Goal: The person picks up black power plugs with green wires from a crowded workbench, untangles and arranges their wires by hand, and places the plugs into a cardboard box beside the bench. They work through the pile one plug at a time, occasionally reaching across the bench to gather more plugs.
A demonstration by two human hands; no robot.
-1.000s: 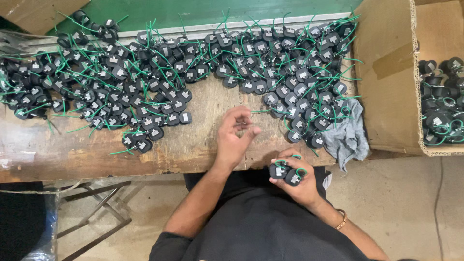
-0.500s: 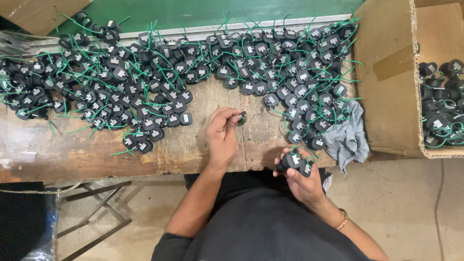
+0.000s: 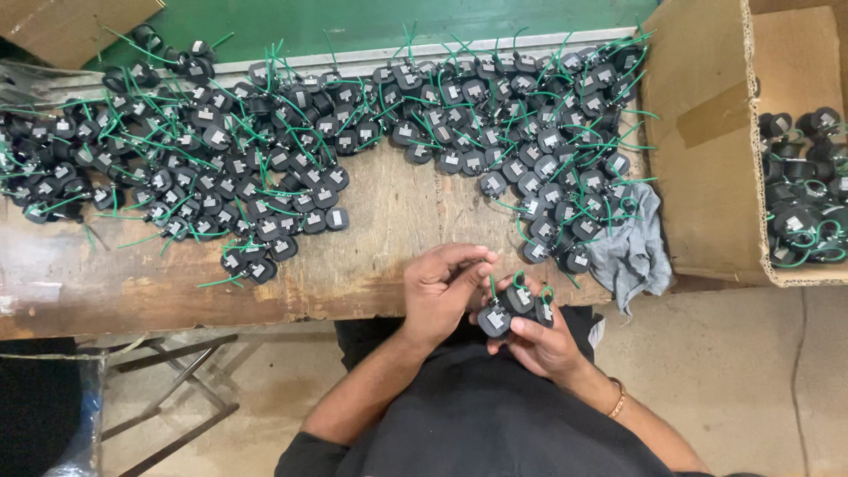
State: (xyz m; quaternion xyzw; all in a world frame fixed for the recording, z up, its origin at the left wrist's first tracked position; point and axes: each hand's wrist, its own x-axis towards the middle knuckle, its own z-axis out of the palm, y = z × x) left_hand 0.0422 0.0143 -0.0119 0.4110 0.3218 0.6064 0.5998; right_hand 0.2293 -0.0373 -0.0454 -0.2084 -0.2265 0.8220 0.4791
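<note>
The left hand [image 3: 439,291] had come back from the worn wooden bench [image 3: 389,238], fingers pinching at the small black round green-wired parts [image 3: 515,305] clutched in the right hand [image 3: 543,340]

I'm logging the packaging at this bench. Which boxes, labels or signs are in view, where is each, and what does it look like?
Cardboard box: right of the bench, open, brown, part-filled with black parts with green wires.
Second cardboard box: top left corner, brown, only partly in frame.
Small labels: pale squares on the black parts held in the right hand, and on those heaped on the wooden bench.
No signs or screens.
</note>
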